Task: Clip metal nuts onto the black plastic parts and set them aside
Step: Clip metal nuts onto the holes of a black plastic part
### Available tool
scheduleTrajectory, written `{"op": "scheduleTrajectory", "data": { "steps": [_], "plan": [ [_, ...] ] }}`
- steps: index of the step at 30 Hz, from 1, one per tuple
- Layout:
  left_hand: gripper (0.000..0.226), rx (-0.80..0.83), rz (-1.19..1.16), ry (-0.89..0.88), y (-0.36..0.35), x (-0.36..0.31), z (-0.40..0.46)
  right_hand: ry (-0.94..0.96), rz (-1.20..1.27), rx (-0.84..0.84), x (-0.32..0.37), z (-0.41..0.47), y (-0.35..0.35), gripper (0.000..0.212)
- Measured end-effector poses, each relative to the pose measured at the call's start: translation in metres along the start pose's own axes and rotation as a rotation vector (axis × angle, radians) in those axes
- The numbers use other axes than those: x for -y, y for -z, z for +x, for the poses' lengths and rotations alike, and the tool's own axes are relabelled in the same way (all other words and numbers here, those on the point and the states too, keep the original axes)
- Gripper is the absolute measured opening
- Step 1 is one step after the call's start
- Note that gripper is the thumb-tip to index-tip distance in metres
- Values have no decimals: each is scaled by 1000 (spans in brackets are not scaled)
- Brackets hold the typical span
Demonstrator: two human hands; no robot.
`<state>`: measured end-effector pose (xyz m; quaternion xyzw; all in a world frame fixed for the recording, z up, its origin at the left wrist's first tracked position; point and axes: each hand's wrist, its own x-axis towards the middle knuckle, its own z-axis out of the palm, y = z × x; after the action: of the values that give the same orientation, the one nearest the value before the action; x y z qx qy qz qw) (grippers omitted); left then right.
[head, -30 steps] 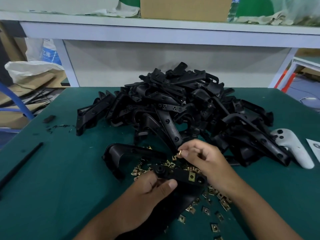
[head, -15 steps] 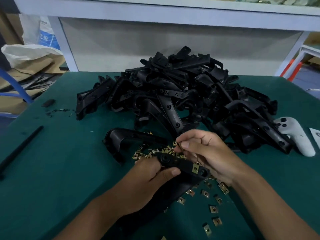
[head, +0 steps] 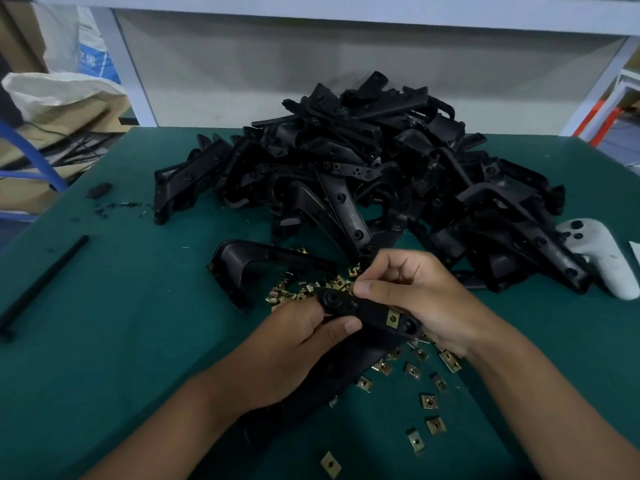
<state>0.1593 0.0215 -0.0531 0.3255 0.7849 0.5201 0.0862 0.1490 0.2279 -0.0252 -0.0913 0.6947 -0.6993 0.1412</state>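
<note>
- No bins here, everything's sitting loose on the green felt-looking desk (head: 104, 341); the big pile of black plastic parts (head: 363, 174) is heaped at the far side of it.
- Left hand (head: 294, 348) is gripping one black plastic part (head: 360, 308) just in front of the pile, a brass-coloured clip nut (head: 392, 318) already sitting on it.
- Right hand (head: 415, 299) is pinching at the part's top edge; whatever's between the fingertips is too hidden to tell.
- Square loose nuts (head: 429, 400) are lying scattered around both hands.
- White controller (head: 602, 258) is peeking out right of the pile.
</note>
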Motion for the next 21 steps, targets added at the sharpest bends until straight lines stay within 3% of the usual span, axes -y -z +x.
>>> {"op": "scheduleTrajectory", "data": {
  "steps": [9,11,21],
  "plan": [
    [30,-7,14,-18,2,-5,1,18,51,-16,1,1,-3,5],
    [18,-1,-9,-2,1,-1,0,21,34,10,1,1,-5,6],
    [23,-7,20,2,1,-1,0,10,-9,37,1,0,1,12]
  ]
}}
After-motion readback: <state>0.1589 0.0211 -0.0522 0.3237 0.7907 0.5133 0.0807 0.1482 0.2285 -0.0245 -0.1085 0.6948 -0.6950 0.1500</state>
